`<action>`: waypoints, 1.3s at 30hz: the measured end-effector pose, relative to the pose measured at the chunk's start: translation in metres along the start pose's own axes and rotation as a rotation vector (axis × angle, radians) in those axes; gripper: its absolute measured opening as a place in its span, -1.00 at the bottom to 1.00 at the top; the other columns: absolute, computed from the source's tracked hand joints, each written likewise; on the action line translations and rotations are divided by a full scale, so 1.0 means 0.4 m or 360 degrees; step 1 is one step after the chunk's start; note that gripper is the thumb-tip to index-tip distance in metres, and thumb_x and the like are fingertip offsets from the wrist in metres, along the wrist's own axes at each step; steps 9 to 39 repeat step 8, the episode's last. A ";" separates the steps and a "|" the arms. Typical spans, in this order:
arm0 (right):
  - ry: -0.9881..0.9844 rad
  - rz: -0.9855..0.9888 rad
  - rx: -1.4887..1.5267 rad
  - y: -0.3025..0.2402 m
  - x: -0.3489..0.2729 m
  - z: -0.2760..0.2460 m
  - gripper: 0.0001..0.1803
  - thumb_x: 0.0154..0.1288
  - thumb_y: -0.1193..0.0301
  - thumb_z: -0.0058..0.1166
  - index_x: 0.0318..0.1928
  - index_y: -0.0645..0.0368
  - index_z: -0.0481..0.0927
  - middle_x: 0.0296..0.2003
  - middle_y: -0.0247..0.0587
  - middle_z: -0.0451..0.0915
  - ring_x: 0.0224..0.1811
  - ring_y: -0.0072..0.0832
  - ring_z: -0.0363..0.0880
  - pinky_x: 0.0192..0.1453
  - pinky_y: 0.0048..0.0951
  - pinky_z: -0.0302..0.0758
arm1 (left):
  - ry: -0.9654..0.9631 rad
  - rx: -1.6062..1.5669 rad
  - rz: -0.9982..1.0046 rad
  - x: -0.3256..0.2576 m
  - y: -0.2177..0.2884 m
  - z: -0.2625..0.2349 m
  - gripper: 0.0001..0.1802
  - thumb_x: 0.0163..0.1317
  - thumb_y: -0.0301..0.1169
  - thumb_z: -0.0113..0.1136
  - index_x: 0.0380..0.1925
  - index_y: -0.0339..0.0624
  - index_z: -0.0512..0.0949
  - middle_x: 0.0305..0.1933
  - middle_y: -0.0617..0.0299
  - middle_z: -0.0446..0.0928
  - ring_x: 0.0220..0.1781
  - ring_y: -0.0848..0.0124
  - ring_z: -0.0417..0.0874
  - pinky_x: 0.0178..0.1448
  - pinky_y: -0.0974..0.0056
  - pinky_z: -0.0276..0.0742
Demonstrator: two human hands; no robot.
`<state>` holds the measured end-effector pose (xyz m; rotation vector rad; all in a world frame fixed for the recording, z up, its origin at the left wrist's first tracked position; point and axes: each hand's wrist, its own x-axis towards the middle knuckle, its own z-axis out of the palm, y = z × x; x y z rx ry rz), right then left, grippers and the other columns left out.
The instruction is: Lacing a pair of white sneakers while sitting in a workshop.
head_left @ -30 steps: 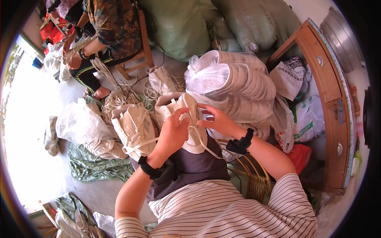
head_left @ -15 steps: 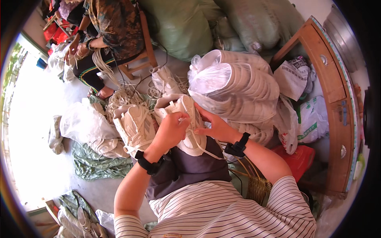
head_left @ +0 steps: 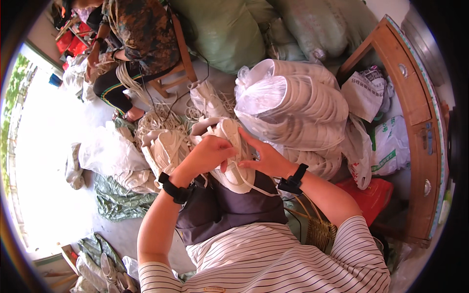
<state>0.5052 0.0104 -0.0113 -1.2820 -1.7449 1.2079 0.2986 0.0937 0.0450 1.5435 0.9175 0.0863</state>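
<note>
A cream sneaker (head_left: 234, 178) rests on my lap, its toe toward me and a loose lace trailing over its right side. My left hand (head_left: 211, 155) is closed in a pinch above the sneaker's lacing, on a shoelace that the fingers mostly hide. Along the sneaker's right side lies my right hand (head_left: 267, 158), index finger up the side and thumb near the lacing; its other fingers are hidden against the shoe. A second cream sneaker (head_left: 165, 151) stands just left of my left hand, with laces across its front.
Bundled pale laces (head_left: 155, 122) and another shoe (head_left: 206, 97) lie beyond the sneakers. To the right are a plastic bag of stacked shoes (head_left: 312, 105) and a wooden desk (head_left: 417, 141). A seated person (head_left: 141, 36) works at far left, before green sacks (head_left: 220, 34).
My left hand has shifted slightly down and right, and its fingers have dipped toward the toe end of the lacing. My right hand stays by the sneaker's side.
</note>
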 end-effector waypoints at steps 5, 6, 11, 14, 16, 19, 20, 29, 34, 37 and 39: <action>0.0000 -0.0021 -0.0034 -0.009 0.003 -0.004 0.06 0.18 0.24 0.32 0.49 0.24 -0.11 0.42 0.15 0.15 0.48 -0.17 0.13 0.47 -0.35 0.11 | -0.0083 0.0129 0.0065 0.022 -0.002 -0.022 -0.67 0.35 -0.27 0.13 -0.54 -0.23 0.60 -0.69 0.38 0.50 -0.65 0.69 0.35 -0.53 0.48 0.19; -0.0017 0.0036 -0.0019 -0.016 0.004 -0.008 0.05 0.18 0.24 0.32 0.50 0.21 -0.10 0.41 0.14 0.16 0.47 -0.17 0.14 0.47 -0.35 0.11 | -0.0138 0.0015 0.0002 0.022 -0.003 -0.030 -0.67 0.34 -0.26 0.14 -0.54 -0.24 0.59 -0.68 0.36 0.51 -0.64 0.68 0.38 -0.52 0.47 0.22; -0.0050 0.0106 -0.0021 -0.017 0.007 -0.012 0.04 0.20 0.21 0.31 0.51 0.10 -0.11 0.41 0.10 0.17 0.47 -0.17 0.15 0.47 -0.35 0.12 | -0.0196 -0.0100 -0.0060 0.023 -0.004 -0.038 -0.67 0.34 -0.25 0.16 -0.54 -0.24 0.59 -0.67 0.33 0.52 -0.63 0.67 0.41 -0.51 0.46 0.24; -0.0050 0.0106 -0.0021 -0.017 0.007 -0.012 0.04 0.20 0.21 0.31 0.51 0.10 -0.11 0.41 0.10 0.17 0.47 -0.17 0.15 0.47 -0.35 0.12 | -0.0196 -0.0100 -0.0060 0.023 -0.004 -0.038 -0.67 0.34 -0.25 0.16 -0.54 -0.24 0.59 -0.67 0.33 0.52 -0.63 0.67 0.41 -0.51 0.46 0.24; -0.0050 0.0106 -0.0021 -0.017 0.007 -0.012 0.04 0.20 0.21 0.31 0.51 0.10 -0.11 0.41 0.10 0.17 0.47 -0.17 0.15 0.47 -0.35 0.12 | -0.0196 -0.0100 -0.0060 0.023 -0.004 -0.038 -0.67 0.34 -0.25 0.16 -0.54 -0.24 0.59 -0.67 0.33 0.52 -0.63 0.67 0.41 -0.51 0.46 0.24; -0.0050 0.0106 -0.0021 -0.017 0.007 -0.012 0.04 0.20 0.21 0.31 0.51 0.10 -0.11 0.41 0.10 0.17 0.47 -0.17 0.15 0.47 -0.35 0.12 | -0.0196 -0.0100 -0.0060 0.023 -0.004 -0.038 -0.67 0.34 -0.25 0.16 -0.54 -0.24 0.59 -0.67 0.33 0.52 -0.63 0.67 0.41 -0.51 0.46 0.24; -0.0050 0.0106 -0.0021 -0.017 0.007 -0.012 0.04 0.20 0.21 0.31 0.51 0.10 -0.11 0.41 0.10 0.17 0.47 -0.17 0.15 0.47 -0.35 0.12 | -0.0196 -0.0100 -0.0060 0.023 -0.004 -0.038 -0.67 0.34 -0.25 0.16 -0.54 -0.24 0.59 -0.67 0.33 0.52 -0.63 0.67 0.41 -0.51 0.46 0.24; -0.0050 0.0106 -0.0021 -0.017 0.007 -0.012 0.04 0.20 0.21 0.31 0.51 0.10 -0.11 0.41 0.10 0.17 0.47 -0.17 0.15 0.47 -0.35 0.12 | -0.0196 -0.0100 -0.0060 0.023 -0.004 -0.038 -0.67 0.34 -0.25 0.16 -0.54 -0.24 0.59 -0.67 0.33 0.52 -0.63 0.67 0.41 -0.51 0.46 0.24; -0.0050 0.0106 -0.0021 -0.017 0.007 -0.012 0.04 0.20 0.21 0.31 0.51 0.10 -0.11 0.41 0.10 0.17 0.47 -0.17 0.15 0.47 -0.35 0.12 | -0.0196 -0.0100 -0.0060 0.023 -0.004 -0.038 -0.67 0.34 -0.25 0.16 -0.54 -0.24 0.59 -0.67 0.33 0.52 -0.63 0.67 0.41 -0.51 0.46 0.24; -0.0050 0.0106 -0.0021 -0.017 0.007 -0.012 0.04 0.20 0.21 0.31 0.51 0.10 -0.11 0.41 0.10 0.17 0.47 -0.17 0.15 0.47 -0.35 0.12 | -0.0196 -0.0100 -0.0060 0.023 -0.004 -0.038 -0.67 0.34 -0.25 0.16 -0.54 -0.24 0.59 -0.67 0.33 0.52 -0.63 0.67 0.41 -0.51 0.46 0.24; -0.0050 0.0106 -0.0021 -0.017 0.007 -0.012 0.04 0.20 0.21 0.31 0.51 0.10 -0.11 0.41 0.10 0.17 0.47 -0.17 0.15 0.47 -0.35 0.12 | -0.0196 -0.0100 -0.0060 0.023 -0.004 -0.038 -0.67 0.34 -0.25 0.16 -0.54 -0.24 0.59 -0.67 0.33 0.52 -0.63 0.67 0.41 -0.51 0.46 0.24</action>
